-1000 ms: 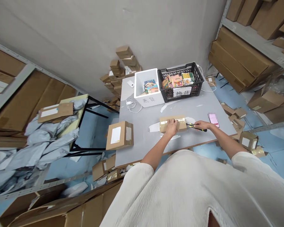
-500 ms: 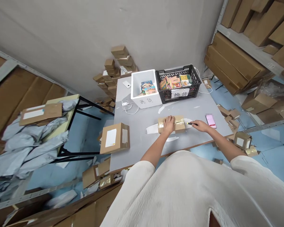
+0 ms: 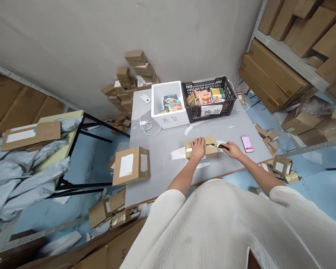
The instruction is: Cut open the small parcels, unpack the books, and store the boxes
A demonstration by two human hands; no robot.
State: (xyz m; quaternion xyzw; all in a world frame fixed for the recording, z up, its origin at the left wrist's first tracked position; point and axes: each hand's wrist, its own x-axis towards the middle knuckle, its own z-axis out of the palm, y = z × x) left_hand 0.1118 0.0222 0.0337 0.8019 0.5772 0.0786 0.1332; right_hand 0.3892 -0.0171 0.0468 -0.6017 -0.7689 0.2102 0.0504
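Note:
A small cardboard box [image 3: 211, 150] with shiny tape lies on the grey table [image 3: 159, 164]. My left hand [image 3: 198, 148] holds it down from above, its fingers bent over the top. In my right hand [image 3: 233, 150] is a black and yellow utility knife [image 3: 222, 147], the fingers closed round its handle. The knife's front end meets the box at its right end, along the taped middle. Whether the blade is inside the tape is too small to tell. A white strip of paper or backing [image 3: 177, 153] shows to the left of the box.
Behind stand a white foam box [image 3: 170, 120] and a black crate [image 3: 231, 101], both with books. A phone [image 3: 246, 144] lies to the right of my right hand. A larger carton [image 3: 132, 166] sits at the table's left edge. Cartons and shelves [image 3: 299, 50] surround the table.
The knife and my right hand have moved left, so the knife now reaches over the box's right end. My left hand stays on the box. The whole view has shifted slightly.

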